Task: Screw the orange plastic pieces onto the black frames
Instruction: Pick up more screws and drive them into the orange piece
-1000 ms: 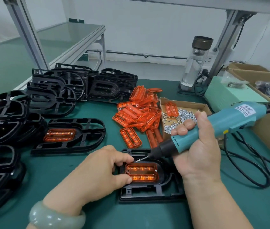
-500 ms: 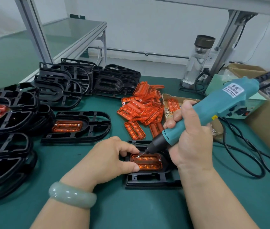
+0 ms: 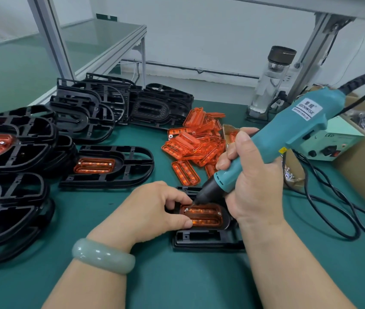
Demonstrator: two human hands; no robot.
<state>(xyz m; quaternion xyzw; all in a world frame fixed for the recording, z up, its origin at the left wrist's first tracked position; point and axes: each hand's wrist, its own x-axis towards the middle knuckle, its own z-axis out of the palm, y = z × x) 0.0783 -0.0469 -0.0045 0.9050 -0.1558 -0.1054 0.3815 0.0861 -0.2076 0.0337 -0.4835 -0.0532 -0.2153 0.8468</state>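
An orange plastic piece (image 3: 203, 216) lies seated in a black frame (image 3: 206, 240) on the green mat in front of me. My left hand (image 3: 154, 210) grips the frame's left end, thumb and fingers at the orange piece's edge. My right hand (image 3: 250, 181) is wrapped around a teal electric screwdriver (image 3: 288, 132); its bit tip touches a screw at the orange piece's upper-left corner. A loose heap of orange pieces (image 3: 195, 141) lies behind. Another frame with an orange piece fitted (image 3: 110, 167) sits to the left.
Stacks of black frames (image 3: 16, 157) crowd the left side and the back (image 3: 119, 103). A cardboard tray with screws (image 3: 293, 175) sits behind my right hand. The screwdriver's black cable (image 3: 337, 210) loops on the right, near a pale green power box (image 3: 333, 143) and a glass bottle (image 3: 270, 79).
The screwdriver has tipped up steeper and its bit has come down onto the upper-left screw. The view has shifted, so the frame sits a little higher and farther right.
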